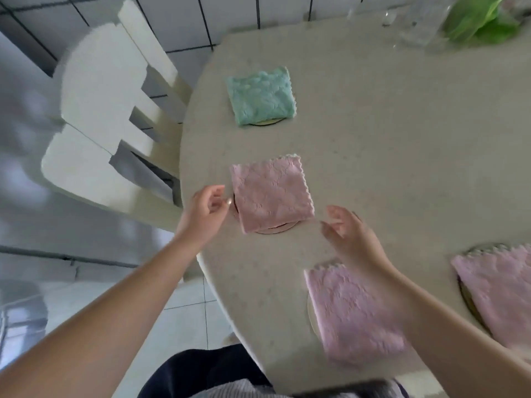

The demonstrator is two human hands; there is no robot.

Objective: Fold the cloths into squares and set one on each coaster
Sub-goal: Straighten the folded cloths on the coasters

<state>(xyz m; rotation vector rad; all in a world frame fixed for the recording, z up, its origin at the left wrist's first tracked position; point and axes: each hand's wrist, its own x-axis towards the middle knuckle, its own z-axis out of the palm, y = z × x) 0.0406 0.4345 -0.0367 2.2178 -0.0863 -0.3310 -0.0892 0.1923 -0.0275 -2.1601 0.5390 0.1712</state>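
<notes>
A folded pink cloth (271,193) lies on a round coaster (275,227) near the table's left edge. My left hand (205,209) hovers just left of it, fingers loosely curled, holding nothing. My right hand (349,234) hangs to the cloth's right, fingers relaxed, also holding nothing. Farther back, a folded green cloth (261,96) covers another coaster (265,122). A second folded pink cloth (353,311) sits on a coaster (311,317) near me, partly under my right forearm. A third pink cloth (500,291) covers a coaster (467,297) at the right edge.
The beige table (388,153) has a curved left edge. Two white chairs (106,110) stand close on its left. Clear glassware (416,21) and a green leafy thing (482,21) are at the far right corner. Tiled floor lies below.
</notes>
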